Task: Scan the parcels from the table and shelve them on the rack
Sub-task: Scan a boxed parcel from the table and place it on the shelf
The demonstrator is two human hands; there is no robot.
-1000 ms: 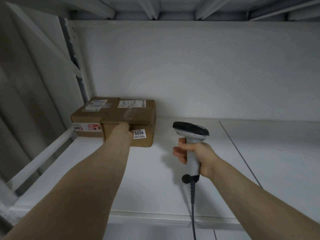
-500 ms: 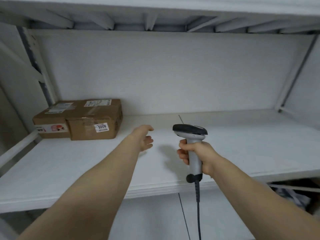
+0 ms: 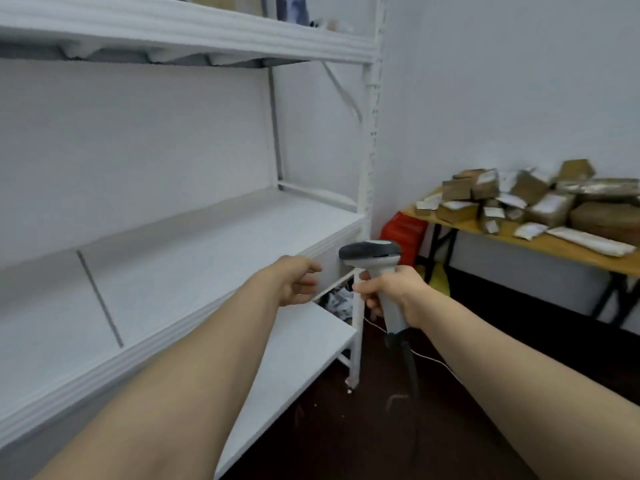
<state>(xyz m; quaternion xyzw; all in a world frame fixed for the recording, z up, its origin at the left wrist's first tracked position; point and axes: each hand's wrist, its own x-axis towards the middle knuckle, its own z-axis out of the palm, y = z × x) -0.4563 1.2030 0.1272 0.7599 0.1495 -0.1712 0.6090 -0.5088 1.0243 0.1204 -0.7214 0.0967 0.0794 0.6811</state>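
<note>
Parcels [image 3: 519,202] of brown cardboard, mixed with white padded mailers, lie heaped on a wooden-topped table with black legs [image 3: 571,251] against the right-hand wall, well apart from the person's hands. In the foreground, two bare forearms reach out in front of a white metal rack [image 3: 367,140] that fills the left of the view. The right hand [image 3: 398,289] is wrapped around the grip of a white handheld barcode scanner with a dark grey head [image 3: 372,252], fingers curled tight on the handle, the head upright and turned to the left. A dark cable [image 3: 408,358] trails from the base of the handle toward the dark floor. The left hand [image 3: 296,282] holds nothing; its fingers are loosely bent and point toward the scanner, near it but not touching, in front of the edge of the rack's middle shelf. Below that shelf's right end, crumpled light-coloured items [image 3: 337,301] sit on a lower level, too blurred to identify. A red object [image 3: 403,233] stands under the table's near end, with something yellow [image 3: 439,280] just beside it.
</note>
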